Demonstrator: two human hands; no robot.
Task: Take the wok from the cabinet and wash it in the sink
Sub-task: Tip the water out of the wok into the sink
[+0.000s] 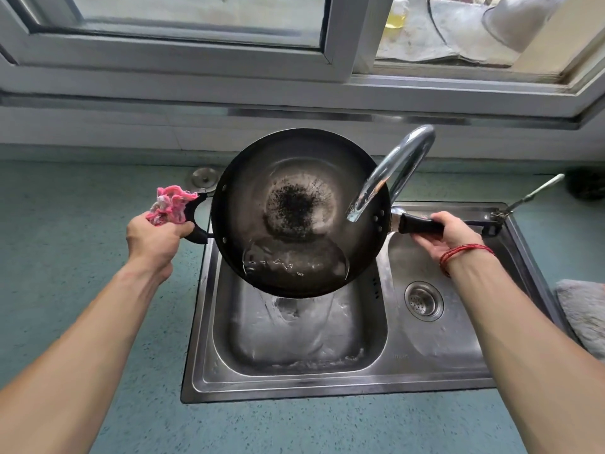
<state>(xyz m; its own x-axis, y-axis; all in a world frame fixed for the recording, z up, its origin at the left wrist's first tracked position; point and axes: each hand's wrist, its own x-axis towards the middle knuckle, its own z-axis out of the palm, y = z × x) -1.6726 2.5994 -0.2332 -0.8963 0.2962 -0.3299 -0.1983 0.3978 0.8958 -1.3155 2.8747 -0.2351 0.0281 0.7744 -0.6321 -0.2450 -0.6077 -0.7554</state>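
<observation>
You hold the wok (294, 211) tilted above the left basin of the sink (294, 385), water pooled at its near edge. Your left hand (154, 239) curls round the loop handle (196, 238) plus a bunched pink cloth (170, 204). Your right hand (448, 239) grips the long black handle (420, 224). The faucet (393, 172) overhangs the wok.

Wok (294, 208) over sink's L basin (360, 326), faucet spout (370, 191) above its R side. L hand (157, 239) w/ cloth (170, 206) at L handle (197, 236), R hand (450, 235) at R handle (420, 224); window (196, 27) behind.
</observation>
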